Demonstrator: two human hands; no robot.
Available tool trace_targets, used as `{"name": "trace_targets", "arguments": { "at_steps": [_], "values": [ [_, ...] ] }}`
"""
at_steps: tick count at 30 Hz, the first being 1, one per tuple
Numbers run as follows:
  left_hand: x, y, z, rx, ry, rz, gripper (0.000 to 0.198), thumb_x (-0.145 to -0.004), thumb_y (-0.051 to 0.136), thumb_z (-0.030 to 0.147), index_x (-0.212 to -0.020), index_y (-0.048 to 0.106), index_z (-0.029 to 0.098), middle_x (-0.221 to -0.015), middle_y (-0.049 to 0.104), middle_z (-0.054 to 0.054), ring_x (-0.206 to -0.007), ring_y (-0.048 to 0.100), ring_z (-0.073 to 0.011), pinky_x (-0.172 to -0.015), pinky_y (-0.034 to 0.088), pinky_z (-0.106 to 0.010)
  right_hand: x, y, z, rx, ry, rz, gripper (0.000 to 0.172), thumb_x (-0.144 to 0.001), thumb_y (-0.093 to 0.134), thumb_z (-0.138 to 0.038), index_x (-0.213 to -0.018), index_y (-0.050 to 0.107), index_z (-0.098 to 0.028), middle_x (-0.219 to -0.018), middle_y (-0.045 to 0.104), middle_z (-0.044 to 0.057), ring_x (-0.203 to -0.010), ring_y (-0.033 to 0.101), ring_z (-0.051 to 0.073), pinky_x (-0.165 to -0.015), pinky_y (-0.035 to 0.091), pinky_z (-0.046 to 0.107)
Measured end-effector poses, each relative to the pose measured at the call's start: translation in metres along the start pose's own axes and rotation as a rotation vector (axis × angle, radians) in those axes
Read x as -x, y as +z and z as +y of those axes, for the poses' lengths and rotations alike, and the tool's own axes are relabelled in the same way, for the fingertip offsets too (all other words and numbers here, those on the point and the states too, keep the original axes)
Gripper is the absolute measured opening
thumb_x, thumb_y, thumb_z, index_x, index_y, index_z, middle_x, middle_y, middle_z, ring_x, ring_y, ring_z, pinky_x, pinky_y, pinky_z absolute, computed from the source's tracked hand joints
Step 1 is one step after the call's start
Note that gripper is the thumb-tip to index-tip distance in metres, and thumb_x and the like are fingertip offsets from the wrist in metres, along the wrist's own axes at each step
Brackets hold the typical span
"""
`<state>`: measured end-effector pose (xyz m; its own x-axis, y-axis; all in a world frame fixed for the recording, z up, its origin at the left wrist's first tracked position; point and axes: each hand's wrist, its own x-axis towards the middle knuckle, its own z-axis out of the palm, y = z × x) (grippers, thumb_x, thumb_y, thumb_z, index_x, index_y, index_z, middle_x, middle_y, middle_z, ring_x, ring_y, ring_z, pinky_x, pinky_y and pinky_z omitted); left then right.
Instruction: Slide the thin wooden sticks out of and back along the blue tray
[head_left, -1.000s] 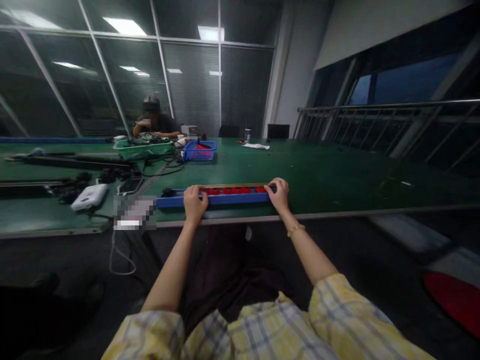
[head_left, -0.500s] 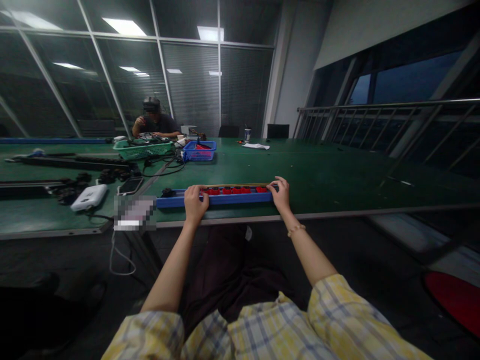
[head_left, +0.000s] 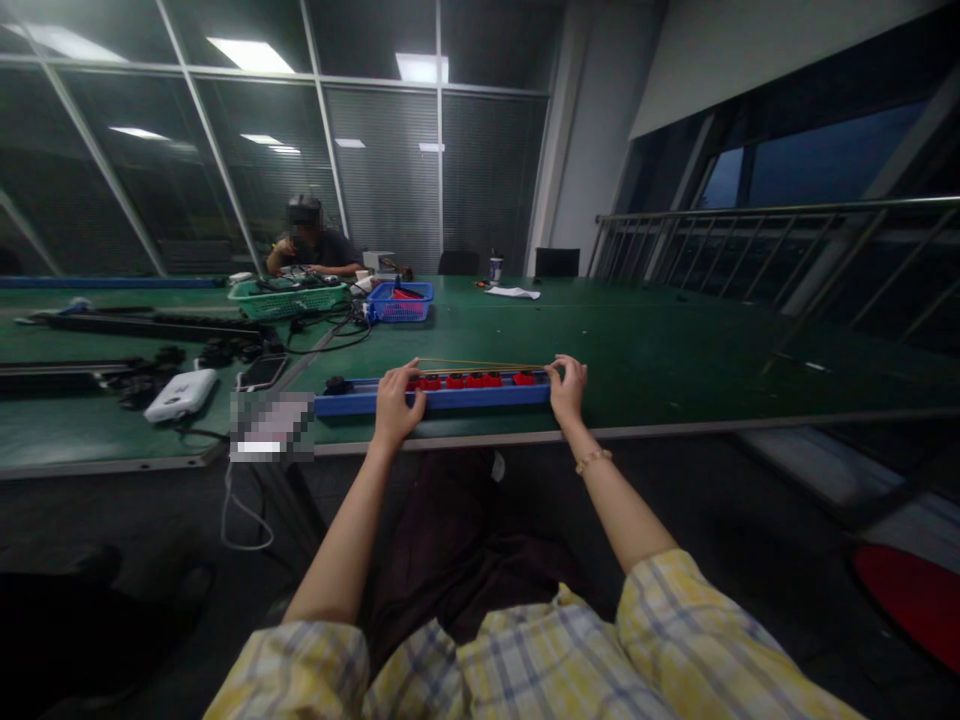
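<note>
Left hand [head_left: 397, 408] and right hand [head_left: 568, 390] face each other across a thin yellow band [head_left: 480, 363]. It stretches from one to the other, its long axis running left to right, dipping slightly rightward, along the far side of a blue rail [head_left: 480, 399]. That rail lies lengthwise near the front edge of the green table [head_left: 660, 350], red blocks [head_left: 474, 381] spaced along it. On the left, fingers arch forward, thumb parted from the index; how firmly they grip the band cannot be told. On the right, thumb and index pinch its end, the other fingers loosely curled. Both forearms reach forward, wrists raised.
</note>
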<state>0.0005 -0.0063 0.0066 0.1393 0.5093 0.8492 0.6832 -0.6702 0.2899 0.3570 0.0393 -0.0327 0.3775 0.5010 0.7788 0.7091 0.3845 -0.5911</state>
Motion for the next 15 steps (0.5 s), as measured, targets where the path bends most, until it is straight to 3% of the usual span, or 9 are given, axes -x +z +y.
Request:
{"name": "trace_targets", "arguments": {
  "at_steps": [5,11,15],
  "values": [
    [-0.001,0.001,0.0,0.004,-0.009,-0.026,0.03,-0.083,0.052,0.018,-0.112,0.059,0.022,-0.131,0.065,-0.008,-0.119,0.058,-0.0254,-0.104,0.044,-0.043,0.0,-0.001,-0.001,-0.031,0.061,0.054,0.031,-0.095,0.046,-0.051,-0.085,0.054,-0.023,-0.11,0.069,0.009,-0.113,0.057,0.022,-0.117,0.02,0.048],
    [-0.001,0.003,-0.003,-0.011,-0.044,-0.028,0.023,-0.085,0.052,0.019,-0.107,0.06,0.023,-0.125,0.067,-0.007,-0.117,0.059,-0.0256,-0.103,0.044,-0.043,-0.002,-0.003,0.006,-0.042,0.231,0.147,0.044,-0.091,0.045,-0.062,-0.09,0.058,-0.02,-0.097,0.069,0.013,-0.1,0.059,0.025,-0.101,0.038,0.043],
    [-0.001,0.004,-0.004,-0.025,-0.053,-0.02,0.021,-0.086,0.052,0.02,-0.105,0.06,0.023,-0.123,0.068,-0.007,-0.116,0.059,-0.0259,-0.102,0.044,-0.043,-0.002,-0.003,0.014,0.0,0.335,0.195,0.048,-0.093,0.042,-0.062,-0.095,0.059,-0.017,-0.098,0.069,0.016,-0.094,0.061,0.025,-0.092,0.042,0.038]
  ]
}}
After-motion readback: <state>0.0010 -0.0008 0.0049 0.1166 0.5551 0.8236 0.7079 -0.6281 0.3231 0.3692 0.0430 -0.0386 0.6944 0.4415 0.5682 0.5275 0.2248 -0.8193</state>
